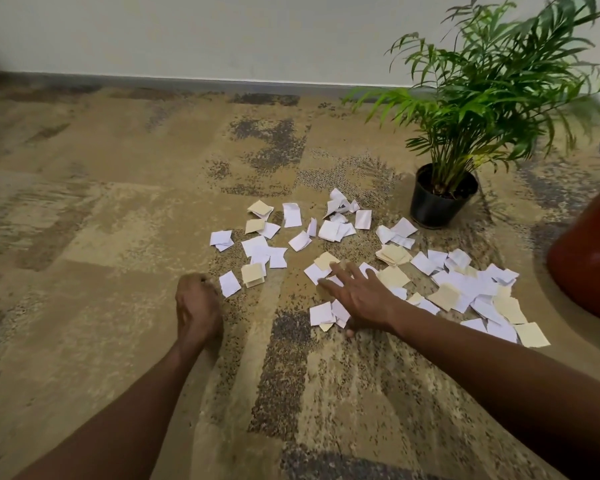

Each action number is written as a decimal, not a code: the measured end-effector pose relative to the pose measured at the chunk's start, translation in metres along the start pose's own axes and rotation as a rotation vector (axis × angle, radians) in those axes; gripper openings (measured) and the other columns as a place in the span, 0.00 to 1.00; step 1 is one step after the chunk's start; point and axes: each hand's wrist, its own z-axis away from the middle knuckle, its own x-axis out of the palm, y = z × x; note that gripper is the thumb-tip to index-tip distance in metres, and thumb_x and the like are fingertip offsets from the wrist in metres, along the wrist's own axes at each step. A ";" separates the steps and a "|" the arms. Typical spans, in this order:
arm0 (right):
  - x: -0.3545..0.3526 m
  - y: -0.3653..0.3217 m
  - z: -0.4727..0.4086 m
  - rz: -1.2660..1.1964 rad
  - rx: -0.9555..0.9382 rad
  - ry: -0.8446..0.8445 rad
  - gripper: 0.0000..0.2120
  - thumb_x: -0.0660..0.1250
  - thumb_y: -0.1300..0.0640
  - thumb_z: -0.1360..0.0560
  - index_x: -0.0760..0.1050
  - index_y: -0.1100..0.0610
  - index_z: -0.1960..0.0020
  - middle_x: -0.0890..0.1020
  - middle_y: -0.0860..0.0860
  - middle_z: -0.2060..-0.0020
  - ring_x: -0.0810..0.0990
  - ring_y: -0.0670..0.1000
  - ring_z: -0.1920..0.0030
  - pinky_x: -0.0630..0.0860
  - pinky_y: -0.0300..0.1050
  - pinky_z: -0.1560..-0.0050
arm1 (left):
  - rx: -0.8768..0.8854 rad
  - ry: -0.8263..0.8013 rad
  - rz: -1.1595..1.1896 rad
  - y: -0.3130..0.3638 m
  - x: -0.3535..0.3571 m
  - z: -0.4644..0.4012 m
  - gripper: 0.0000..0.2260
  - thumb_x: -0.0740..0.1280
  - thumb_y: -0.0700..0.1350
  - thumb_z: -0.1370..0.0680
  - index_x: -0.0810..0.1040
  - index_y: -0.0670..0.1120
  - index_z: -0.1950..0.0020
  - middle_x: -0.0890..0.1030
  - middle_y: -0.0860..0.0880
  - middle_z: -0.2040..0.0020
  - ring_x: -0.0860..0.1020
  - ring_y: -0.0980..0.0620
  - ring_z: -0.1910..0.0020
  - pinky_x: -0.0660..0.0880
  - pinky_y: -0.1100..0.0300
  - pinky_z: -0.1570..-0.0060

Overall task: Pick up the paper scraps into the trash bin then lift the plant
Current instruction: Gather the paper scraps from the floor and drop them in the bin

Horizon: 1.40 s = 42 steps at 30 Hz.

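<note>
A person leans over a patterned tan carpet (118, 209) where dozens of small white and cream paper scraps (326, 233) lie scattered, from the middle of the floor to just beside a red-brown rounded bin (589, 258) at the right edge (only part of it shows). The right hand (361, 296) is spread flat, fingers (329, 284) wide, resting on several scraps near the centre of the spread. The left hand (198, 306) sits apart on bare carpet, fingers curled under; whether it holds anything cannot be told. Behind the litter stands a leafy green palm in a black plastic pot (440, 199), touching no scrap. The scraps look feather-light and limp, best raked into a pile and pinched in bunches. The plant will likely be modest in weight but top-heavy, best gripped by the pot's sides.
</note>
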 end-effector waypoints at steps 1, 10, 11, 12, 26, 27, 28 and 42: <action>0.000 0.001 -0.004 -0.022 0.000 -0.015 0.56 0.78 0.46 0.32 0.42 0.50 0.19 0.42 0.58 0.20 0.44 0.64 0.21 0.53 0.66 0.25 | 0.018 -0.018 -0.013 0.008 0.008 -0.015 0.08 0.64 0.33 0.25 0.79 0.40 0.63 0.77 0.46 0.66 0.77 0.54 0.63 0.70 0.62 0.62; 0.004 0.007 -0.027 -0.177 -0.008 -0.076 0.49 0.77 0.52 0.31 0.50 0.53 0.21 0.48 0.62 0.21 0.53 0.67 0.23 0.65 0.60 0.29 | 0.468 -0.211 -0.196 0.066 0.089 -0.139 0.06 0.63 0.36 0.22 0.79 0.35 0.51 0.74 0.32 0.35 0.70 0.34 0.32 0.67 0.44 0.34; 0.004 0.007 -0.027 -0.147 -0.028 -0.076 0.50 0.78 0.52 0.32 0.51 0.53 0.21 0.48 0.64 0.21 0.52 0.69 0.23 0.66 0.61 0.30 | 0.532 -0.256 -0.256 0.072 0.098 -0.147 0.06 0.63 0.35 0.21 0.78 0.34 0.49 0.74 0.31 0.35 0.69 0.33 0.32 0.66 0.43 0.34; 0.003 0.006 -0.028 -0.109 -0.052 -0.075 0.51 0.80 0.52 0.34 0.52 0.54 0.22 0.48 0.64 0.21 0.52 0.70 0.24 0.67 0.62 0.31 | 0.558 -0.311 -0.299 0.077 0.105 -0.153 0.07 0.61 0.35 0.20 0.77 0.35 0.48 0.72 0.32 0.34 0.67 0.33 0.31 0.65 0.43 0.33; 0.001 0.002 -0.021 -0.100 -0.052 -0.071 0.52 0.80 0.56 0.34 0.51 0.54 0.21 0.46 0.64 0.21 0.48 0.72 0.23 0.68 0.63 0.32 | 0.531 -0.632 -0.520 0.069 0.093 -0.127 0.30 0.51 0.71 0.25 0.69 0.56 0.31 0.66 0.44 0.28 0.65 0.38 0.30 0.65 0.41 0.33; -0.001 0.001 -0.020 -0.085 -0.054 -0.076 0.52 0.80 0.56 0.34 0.50 0.54 0.21 0.47 0.64 0.21 0.48 0.72 0.23 0.67 0.63 0.31 | 0.525 -0.648 -0.526 0.067 0.084 -0.112 0.35 0.47 0.76 0.29 0.68 0.57 0.31 0.65 0.45 0.27 0.65 0.38 0.30 0.65 0.41 0.32; -0.001 0.001 -0.018 -0.073 -0.056 -0.081 0.52 0.80 0.55 0.34 0.50 0.53 0.21 0.47 0.64 0.21 0.48 0.72 0.23 0.67 0.63 0.31 | 0.517 -0.648 -0.544 0.064 0.078 -0.095 0.38 0.44 0.79 0.32 0.67 0.59 0.31 0.64 0.46 0.27 0.64 0.38 0.30 0.64 0.39 0.32; 0.036 -0.009 0.015 -0.130 -0.108 0.143 0.21 0.53 0.42 0.19 0.58 0.41 0.27 0.59 0.58 0.25 0.60 0.64 0.28 0.68 0.63 0.38 | 0.511 -0.319 -0.535 0.055 0.053 0.035 0.12 0.52 0.53 0.16 0.67 0.48 0.38 0.74 0.41 0.48 0.77 0.41 0.59 0.75 0.52 0.66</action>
